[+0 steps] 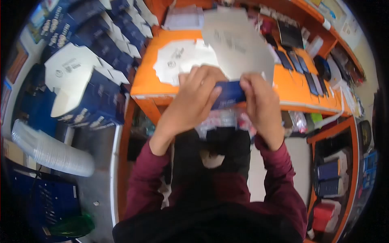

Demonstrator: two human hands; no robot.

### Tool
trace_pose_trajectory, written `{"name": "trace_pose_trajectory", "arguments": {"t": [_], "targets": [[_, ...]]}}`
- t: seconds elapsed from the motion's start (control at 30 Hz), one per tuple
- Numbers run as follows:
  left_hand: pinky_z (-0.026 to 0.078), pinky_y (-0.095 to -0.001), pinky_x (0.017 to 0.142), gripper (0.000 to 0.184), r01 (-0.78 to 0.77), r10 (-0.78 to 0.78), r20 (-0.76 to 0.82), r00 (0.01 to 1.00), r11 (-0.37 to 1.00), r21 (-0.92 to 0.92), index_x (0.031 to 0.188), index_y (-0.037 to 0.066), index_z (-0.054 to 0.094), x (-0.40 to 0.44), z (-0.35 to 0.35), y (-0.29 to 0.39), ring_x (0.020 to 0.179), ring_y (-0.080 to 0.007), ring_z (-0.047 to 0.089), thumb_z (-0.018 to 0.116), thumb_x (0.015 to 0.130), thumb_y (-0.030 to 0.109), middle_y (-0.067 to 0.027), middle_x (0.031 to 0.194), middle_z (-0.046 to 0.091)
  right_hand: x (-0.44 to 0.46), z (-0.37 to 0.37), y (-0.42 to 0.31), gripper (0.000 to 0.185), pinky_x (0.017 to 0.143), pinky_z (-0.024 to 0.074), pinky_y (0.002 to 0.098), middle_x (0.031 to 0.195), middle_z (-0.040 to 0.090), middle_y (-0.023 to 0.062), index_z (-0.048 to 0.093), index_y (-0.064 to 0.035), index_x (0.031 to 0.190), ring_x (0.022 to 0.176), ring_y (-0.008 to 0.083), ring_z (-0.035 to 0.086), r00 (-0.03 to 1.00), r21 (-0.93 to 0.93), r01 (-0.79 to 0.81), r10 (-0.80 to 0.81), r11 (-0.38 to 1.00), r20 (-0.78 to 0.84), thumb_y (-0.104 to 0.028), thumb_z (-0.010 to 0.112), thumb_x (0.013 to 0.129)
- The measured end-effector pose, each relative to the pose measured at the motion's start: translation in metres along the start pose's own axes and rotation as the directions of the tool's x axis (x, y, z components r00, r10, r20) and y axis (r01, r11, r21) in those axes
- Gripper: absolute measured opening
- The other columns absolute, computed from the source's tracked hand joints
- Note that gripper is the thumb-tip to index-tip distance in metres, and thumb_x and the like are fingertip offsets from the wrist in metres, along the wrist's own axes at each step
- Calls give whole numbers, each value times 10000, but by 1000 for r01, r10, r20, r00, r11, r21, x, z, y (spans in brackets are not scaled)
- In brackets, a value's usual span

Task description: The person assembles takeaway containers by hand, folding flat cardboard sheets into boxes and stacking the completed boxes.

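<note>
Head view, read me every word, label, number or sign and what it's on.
Nothing legible.
Blue boxes: white lettering, blurred.
White box flap: dark marks, blurred.
White flat piece: marks blurred.
Grey flat piece: marks blurred.
Held blue piece: print too small.
Lower-left blue item: lettering blurred.

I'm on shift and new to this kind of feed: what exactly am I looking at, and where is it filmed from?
There is no machine here, just a person's two bare hands, in maroon sleeves. The single picture comes from a head-worn camera looking forward and down, with a round, bowed view.

The left hand and right hand grip a dark blue cardboard panel between them; whether it joins the large grey cardboard sheet behind, I can't tell.

That sheet lies on an orange table, beside a white cardboard sheet. Dark flat objects lie toward the right. At the left are printed blue boxes and a stack of clear plastic containers.
</note>
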State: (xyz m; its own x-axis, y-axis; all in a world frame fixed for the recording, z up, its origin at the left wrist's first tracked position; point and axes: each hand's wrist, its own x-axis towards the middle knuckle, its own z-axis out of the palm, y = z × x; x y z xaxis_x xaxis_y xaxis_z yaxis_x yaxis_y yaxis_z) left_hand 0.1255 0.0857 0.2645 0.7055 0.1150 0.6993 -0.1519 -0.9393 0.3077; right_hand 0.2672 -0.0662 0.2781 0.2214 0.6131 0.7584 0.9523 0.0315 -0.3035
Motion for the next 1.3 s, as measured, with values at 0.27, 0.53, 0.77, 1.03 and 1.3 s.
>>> {"name": "trace_pose_trajectory", "arguments": {"t": [0.27,0.53,0.77,1.03,1.3], "targets": [[383,-347,810,502,-207,230,-221,948,971,123,1347,169,670,0,5,10,880,-195,630,780,859,210,-19,979,717,0,-4,12,93,665,549,251,908,702,89,668,-4,1062,736,155,703,988,130,69,-49,989,-145,-63,646,994],[314,-398,772,360,-256,315,-278,907,939,230,1219,161,689,-3,1,10,839,-146,550,684,866,233,57,897,633,-4,1,10,171,767,564,248,1090,682,99,643,47,1134,871,116,666,974,185,124,-84,975,-210,-83,564,1057],[292,-406,750,284,-239,390,-350,852,883,403,1101,140,715,-1,-11,26,816,-127,519,677,839,243,70,833,564,4,1,-12,211,750,502,202,1127,682,73,678,18,1195,948,75,643,976,187,125,-88,974,-197,-71,582,1030],[293,-334,776,321,193,381,-384,841,452,871,1180,217,775,-20,-110,27,686,-111,494,694,874,158,77,853,691,21,33,-8,540,1142,411,494,1601,326,208,407,-81,1521,1452,358,398,963,408,213,-121,888,-240,-294,556,1048],[349,-399,950,317,618,-174,-619,766,465,634,1219,175,740,-78,-210,-35,966,-244,625,744,905,222,-96,999,714,4,50,38,480,1081,479,453,1555,382,179,448,-74,1496,1424,322,432,988,428,-46,104,903,-113,-235,532,1052]]}}
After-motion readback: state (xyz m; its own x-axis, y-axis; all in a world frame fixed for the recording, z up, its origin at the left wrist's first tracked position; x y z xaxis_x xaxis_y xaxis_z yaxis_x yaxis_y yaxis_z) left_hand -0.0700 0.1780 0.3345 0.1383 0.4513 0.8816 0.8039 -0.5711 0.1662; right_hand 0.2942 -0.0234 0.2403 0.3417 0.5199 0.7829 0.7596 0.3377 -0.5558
